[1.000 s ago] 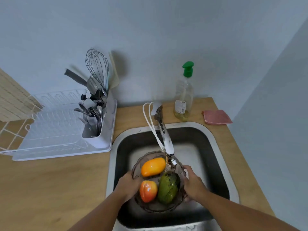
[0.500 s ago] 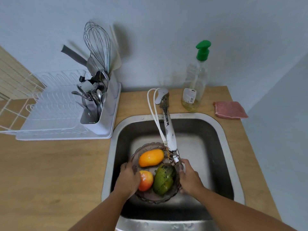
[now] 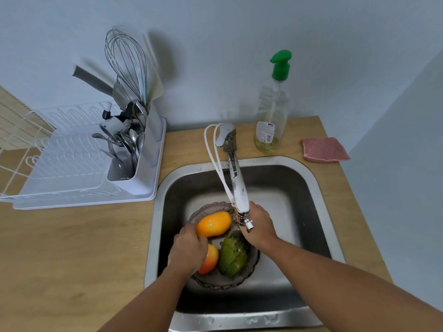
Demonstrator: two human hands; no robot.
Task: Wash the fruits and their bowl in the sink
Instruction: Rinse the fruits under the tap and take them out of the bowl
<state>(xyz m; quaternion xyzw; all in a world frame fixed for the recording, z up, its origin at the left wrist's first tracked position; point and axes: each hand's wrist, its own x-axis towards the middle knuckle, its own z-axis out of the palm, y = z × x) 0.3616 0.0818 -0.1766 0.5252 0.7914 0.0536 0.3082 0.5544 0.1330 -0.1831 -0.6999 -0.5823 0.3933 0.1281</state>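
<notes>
A smoky clear bowl [image 3: 226, 282] sits in the steel sink [image 3: 318, 212] under the tap's spout. It holds an orange mango [image 3: 214, 224] at the back, a red-orange fruit [image 3: 211, 261] at the front left and a green mango [image 3: 233, 256] at the front right. My left hand [image 3: 188, 250] lies inside the bowl, fingers curled over the red-orange fruit and touching the orange mango. My right hand [image 3: 260, 226] is at the bowl's back right rim, right behind the spout's tip [image 3: 247, 222]. Its fingers are hidden by the spout.
The white tap [image 3: 236, 180] with looped hoses reaches over the sink's middle. A soap bottle with a green pump [image 3: 272, 121] and a pink sponge cloth [image 3: 323, 149] stand behind the sink. A white dish rack [image 3: 72, 168] with utensils fills the wooden counter's left.
My left hand left the bowl's rim and went in over the red-orange fruit. My right hand slid along the rim to the spout's tip. The view shifted closer.
</notes>
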